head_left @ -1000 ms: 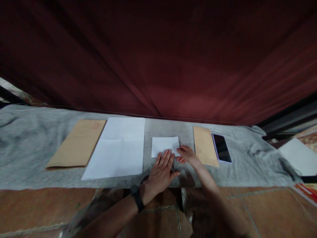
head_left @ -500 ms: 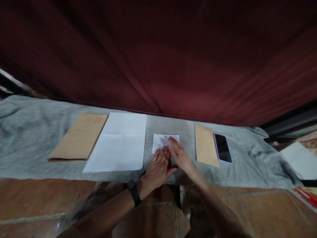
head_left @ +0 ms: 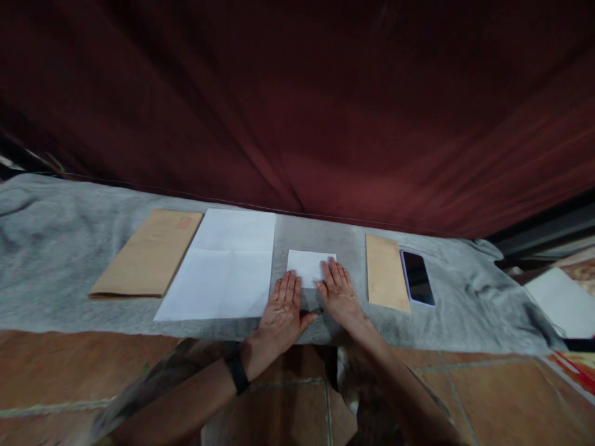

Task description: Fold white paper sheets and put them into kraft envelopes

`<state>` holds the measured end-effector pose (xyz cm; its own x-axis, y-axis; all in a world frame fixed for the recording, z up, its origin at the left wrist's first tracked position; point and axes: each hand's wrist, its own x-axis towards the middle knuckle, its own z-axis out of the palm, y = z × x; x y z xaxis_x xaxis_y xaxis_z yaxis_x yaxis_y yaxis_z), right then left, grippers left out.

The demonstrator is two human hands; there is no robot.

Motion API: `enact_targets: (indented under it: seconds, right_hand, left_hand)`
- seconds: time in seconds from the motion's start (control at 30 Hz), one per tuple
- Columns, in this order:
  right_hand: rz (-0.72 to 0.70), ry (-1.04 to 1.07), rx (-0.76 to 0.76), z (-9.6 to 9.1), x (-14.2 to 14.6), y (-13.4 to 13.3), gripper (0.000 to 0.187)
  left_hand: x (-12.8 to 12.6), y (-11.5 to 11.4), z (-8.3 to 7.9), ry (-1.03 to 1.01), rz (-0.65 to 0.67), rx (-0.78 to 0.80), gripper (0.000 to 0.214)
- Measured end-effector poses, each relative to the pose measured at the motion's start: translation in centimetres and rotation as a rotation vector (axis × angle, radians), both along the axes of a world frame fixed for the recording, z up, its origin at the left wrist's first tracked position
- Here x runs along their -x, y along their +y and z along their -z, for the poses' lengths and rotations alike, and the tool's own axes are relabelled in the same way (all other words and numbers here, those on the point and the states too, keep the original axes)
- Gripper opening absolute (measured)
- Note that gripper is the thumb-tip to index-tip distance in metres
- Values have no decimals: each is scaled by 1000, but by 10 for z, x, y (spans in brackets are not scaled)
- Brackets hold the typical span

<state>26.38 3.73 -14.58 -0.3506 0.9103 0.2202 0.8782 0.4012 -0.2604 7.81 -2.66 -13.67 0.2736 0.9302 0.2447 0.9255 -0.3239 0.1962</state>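
Note:
A small folded white paper [head_left: 308,265] lies on a grey cloth [head_left: 56,248] in the middle. My left hand [head_left: 282,306] rests flat with fingers stretched out on the paper's near left part. My right hand [head_left: 339,291] also lies flat and open on its near right part. Both palms cover the paper's near edge. A black watch sits on my left wrist.
Left of the hands lie a large unfolded white sheet [head_left: 223,266] and a brown envelope [head_left: 147,253]. To the right are a narrow brown envelope [head_left: 385,271] and a dark phone [head_left: 417,277]. A dark red curtain [head_left: 297,111] hangs behind. Tiled floor lies below.
My right hand moved from the paper's right corner onto the paper and flattened. My left hand slid slightly left and toward me. Both now press flat side by side.

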Motion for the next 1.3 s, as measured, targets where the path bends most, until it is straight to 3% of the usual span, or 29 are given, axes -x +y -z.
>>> enact_targets:
  seconds: [0.2,0.47,0.8,0.97,1.3]
  right_hand:
    - [18,56,12,1,2,0,62]
    - [6,86,113,-10,-8,12,52]
    - [51,71,86,-18,-4,16,49]
    - [-13,64,102,-20,1,23,48]
    - [37,-32,-58,-4,3,17,51]
  left_hand:
    - [-7,23,-14,-64,-9,3,62]
    - [-24,50,-7,-54,38,21,55]
    - [-28,64,-10,-11,52,50,53]
    - [-30,71,-7,17,43,38,55]
    - [-25,70,-2,83,-13,25,57]
